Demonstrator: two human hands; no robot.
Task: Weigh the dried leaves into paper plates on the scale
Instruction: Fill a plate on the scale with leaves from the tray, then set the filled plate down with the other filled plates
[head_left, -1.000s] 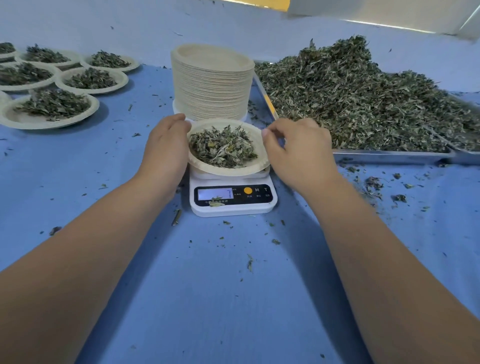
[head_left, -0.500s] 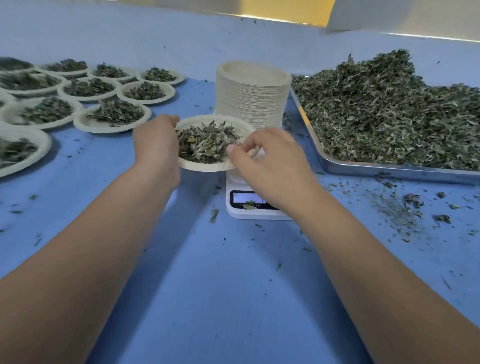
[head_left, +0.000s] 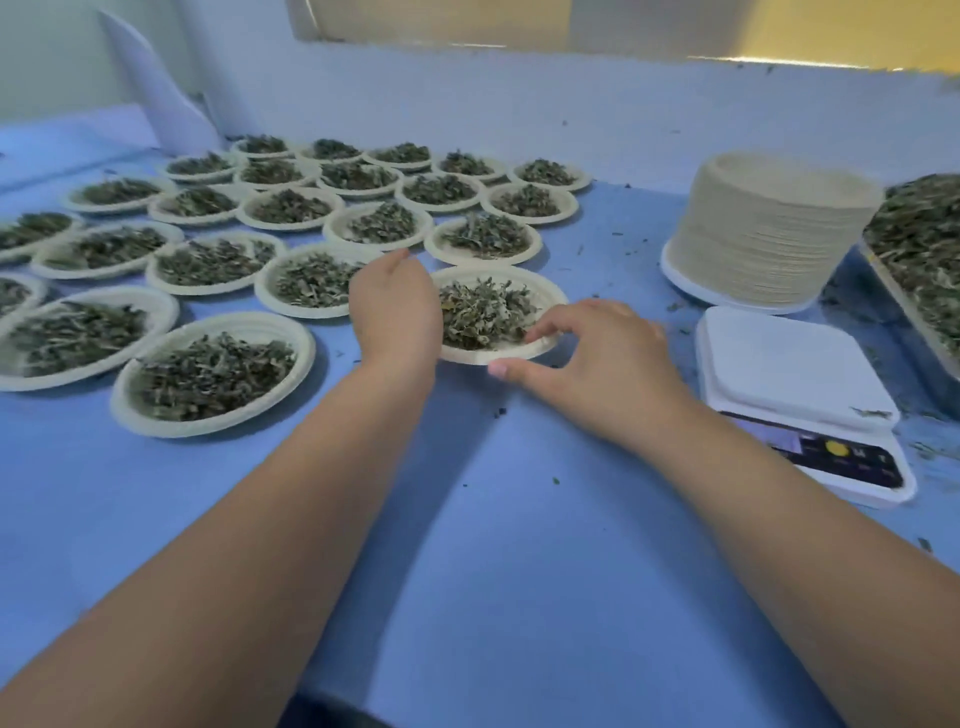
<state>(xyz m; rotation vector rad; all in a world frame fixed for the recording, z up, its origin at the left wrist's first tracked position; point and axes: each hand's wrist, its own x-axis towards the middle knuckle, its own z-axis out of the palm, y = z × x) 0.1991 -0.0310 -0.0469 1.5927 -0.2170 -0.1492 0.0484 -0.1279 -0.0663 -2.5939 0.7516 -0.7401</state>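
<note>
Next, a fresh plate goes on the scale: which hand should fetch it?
Probably the right hand: stack and scale both lie on its side, while the left hand sits beyond the filled plate, farther away.

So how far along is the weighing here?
Done: many filled plates laid out on the left. In hand: left hand and right hand hold one more plate of leaves beside them; the scale stands bare. Left: a tall stack of empty plates and a heap of loose leaves.

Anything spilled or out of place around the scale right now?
Minor spill only: leaf crumbs dot the blue cloth beside the scale, and one scrap lies on its platform's front right corner. The filled plate held by the left hand and right hand looks level.
</note>
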